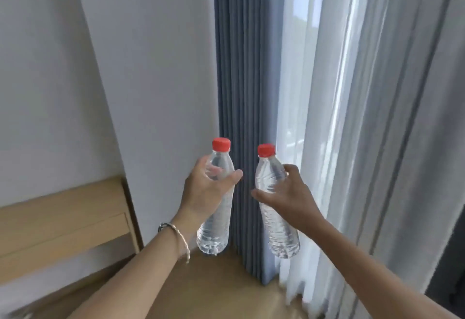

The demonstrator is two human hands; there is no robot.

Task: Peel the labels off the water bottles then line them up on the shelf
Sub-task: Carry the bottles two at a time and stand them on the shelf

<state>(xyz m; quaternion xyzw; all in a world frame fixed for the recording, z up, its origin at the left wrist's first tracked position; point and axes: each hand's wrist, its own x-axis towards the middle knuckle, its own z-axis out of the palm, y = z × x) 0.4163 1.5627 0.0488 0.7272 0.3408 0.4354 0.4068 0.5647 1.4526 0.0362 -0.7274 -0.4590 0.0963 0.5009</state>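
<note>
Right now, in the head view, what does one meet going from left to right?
Wooden furniture → white wall → left hand holding a bottle → blue curtain → right hand holding a second bottle → sheer white curtain.

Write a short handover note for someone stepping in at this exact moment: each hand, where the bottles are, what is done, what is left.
Left hand: gripping the left bottle at its upper body, held upright in the air.
Right hand: gripping the right bottle the same way.
Both bottles are clear, red-capped and show no labels, so peeling looks done.
Ahead: white wall, blue curtain, sheer curtain.
Left: find the shelf, which is not clearly in view, and stand both bottles on it in a line.
</note>
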